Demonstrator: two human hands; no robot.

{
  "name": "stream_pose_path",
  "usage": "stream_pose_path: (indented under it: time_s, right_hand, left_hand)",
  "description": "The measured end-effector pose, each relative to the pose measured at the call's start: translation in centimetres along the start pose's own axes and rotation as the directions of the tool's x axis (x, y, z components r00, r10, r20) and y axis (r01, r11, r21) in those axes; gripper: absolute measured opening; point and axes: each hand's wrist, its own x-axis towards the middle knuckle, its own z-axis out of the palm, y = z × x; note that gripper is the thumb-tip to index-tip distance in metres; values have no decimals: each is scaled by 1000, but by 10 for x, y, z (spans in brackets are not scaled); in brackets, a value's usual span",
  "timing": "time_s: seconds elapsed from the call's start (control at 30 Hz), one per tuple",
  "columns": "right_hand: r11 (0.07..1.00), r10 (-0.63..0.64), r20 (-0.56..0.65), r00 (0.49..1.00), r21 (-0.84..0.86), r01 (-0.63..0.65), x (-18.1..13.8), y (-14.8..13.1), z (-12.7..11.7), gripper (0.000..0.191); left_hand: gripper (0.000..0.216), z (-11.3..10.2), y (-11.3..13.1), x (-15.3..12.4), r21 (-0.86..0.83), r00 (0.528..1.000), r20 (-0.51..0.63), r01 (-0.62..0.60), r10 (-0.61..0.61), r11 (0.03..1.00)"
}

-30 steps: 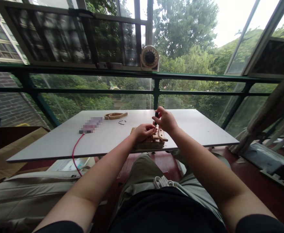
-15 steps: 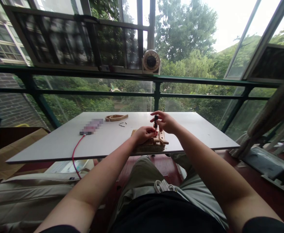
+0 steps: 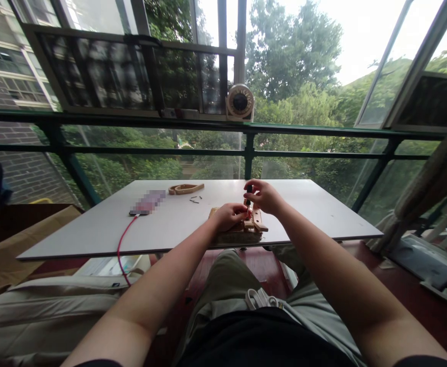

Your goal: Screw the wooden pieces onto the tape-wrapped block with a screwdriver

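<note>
A small wooden assembly (image 3: 254, 222) of light brown pieces rests at the near edge of the white table (image 3: 93, 229). My left hand (image 3: 229, 215) lies closed over its left side and holds it down. My right hand (image 3: 264, 196) is closed around a small screwdriver (image 3: 248, 193) with a dark handle, standing upright with its tip on the assembly. Both hands touch the wood close together.
A curved wooden piece (image 3: 186, 188) and a few dark screws (image 3: 195, 199) lie further back on the table. A phone (image 3: 148, 202) with a red cable (image 3: 122, 244) sits to the left. A small fan (image 3: 240, 102) is on the green railing (image 3: 322, 128). Cardboard (image 3: 9, 244) lies at left.
My hands stay on the wooden assembly and the screwdriver; the right hand has shifted slightly on the handle. The camera has tilted a little, so the table sits lower in view.
</note>
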Motion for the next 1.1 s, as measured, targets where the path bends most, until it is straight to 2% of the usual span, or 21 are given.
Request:
stream_pose_path:
  time_s: [0.43, 0.8, 0.87, 0.93, 1.03, 1.1]
  right_hand:
    - [995, -8, -57, 998, -98, 3, 2, 2, 10, 27]
    - [948, -57, -83, 995, -316, 28, 3, -4, 10, 29]
    - [961, -55, -65, 996, -274, 35, 2, -6, 7, 28]
    - [987, -48, -19, 999, -151, 44, 1, -8, 4, 26]
    - [997, -24, 104, 994, 74, 16, 0, -10, 1, 31]
    - [987, 1, 173, 985, 159, -29, 0, -11, 0, 33]
  left_hand:
    - [34, 0, -1, -2, -1, 1000, 1, 5, -5, 1000]
    - [33, 2, 3, -1, 18, 998, -53, 35, -34, 999]
    - [32, 2, 3, -1, -25, 999, -45, 28, -29, 999]
    - [31, 2, 2, -1, -46, 999, -46, 25, -27, 999]
    - [31, 2, 1, 0, -30, 998, -46, 36, -37, 999]
    - [32, 2, 0, 1, -26, 998, -41, 47, -48, 999]
